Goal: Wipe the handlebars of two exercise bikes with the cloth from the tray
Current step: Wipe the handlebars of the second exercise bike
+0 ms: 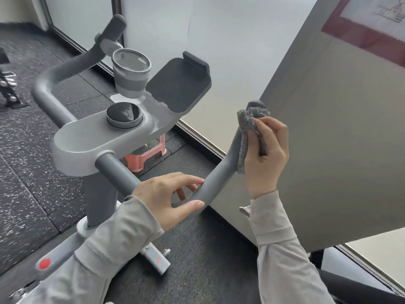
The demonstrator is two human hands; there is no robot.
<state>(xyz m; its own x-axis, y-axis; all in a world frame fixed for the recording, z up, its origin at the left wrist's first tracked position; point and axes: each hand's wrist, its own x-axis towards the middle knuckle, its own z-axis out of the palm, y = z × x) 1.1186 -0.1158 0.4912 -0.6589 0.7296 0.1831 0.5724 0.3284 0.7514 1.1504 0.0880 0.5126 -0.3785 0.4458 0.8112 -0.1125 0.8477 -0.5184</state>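
A grey exercise bike fills the view, its dark grey handlebar point(215, 174) looping out from a light grey console point(87, 141). My right hand point(266, 154) holds a grey cloth point(244, 137) wrapped against the right upright end of the handlebar, just below its tip point(255, 105). My left hand point(168, 198) grips the lower bend of the same bar, thumb under and fingers over it. The left side of the handlebar point(65, 69) curves away untouched toward the upper left.
On the console sit a round dial point(123, 115), a grey cup holder point(131, 73) and a dark tablet tray point(177, 84). A pink stool point(149, 152) stands on the speckled black floor. A large grey panel point(339, 128) stands close on the right; other equipment is at far left.
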